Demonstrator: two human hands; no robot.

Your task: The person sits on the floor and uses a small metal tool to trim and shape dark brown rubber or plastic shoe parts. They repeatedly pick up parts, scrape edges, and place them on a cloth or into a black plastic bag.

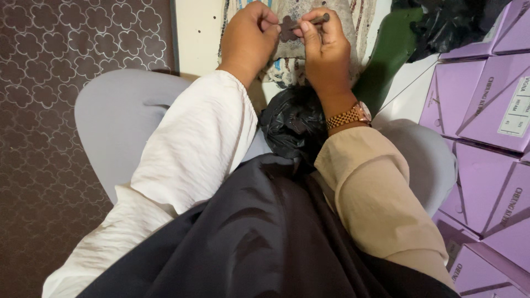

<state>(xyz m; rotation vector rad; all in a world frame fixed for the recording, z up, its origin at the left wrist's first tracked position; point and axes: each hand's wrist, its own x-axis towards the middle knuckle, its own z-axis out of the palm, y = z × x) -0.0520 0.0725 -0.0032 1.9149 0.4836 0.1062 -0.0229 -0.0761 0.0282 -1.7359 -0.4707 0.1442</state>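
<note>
1. In the head view, my left hand (249, 38) is pinching a small dark brown flower-shaped piece (286, 28) between thumb and bent fingers; the fingers are closing tightly on its left edge.
2. My right hand (326, 47) is gripping a thin dark stick-like tool (316, 21), fingers curling fully around it, and its tip is touching the flower-shaped piece.
3. Both hands are meeting above a patterned grey cloth (337, 14), far from my body.
4. A crumpled black plastic bag (292, 124) is lying between my knees, just below the gold-coloured wristwatch (349, 116).
5. Flat purple cardboard boxes (486, 110) are stacking at my right side, beside a green plastic piece (389, 52).
</note>
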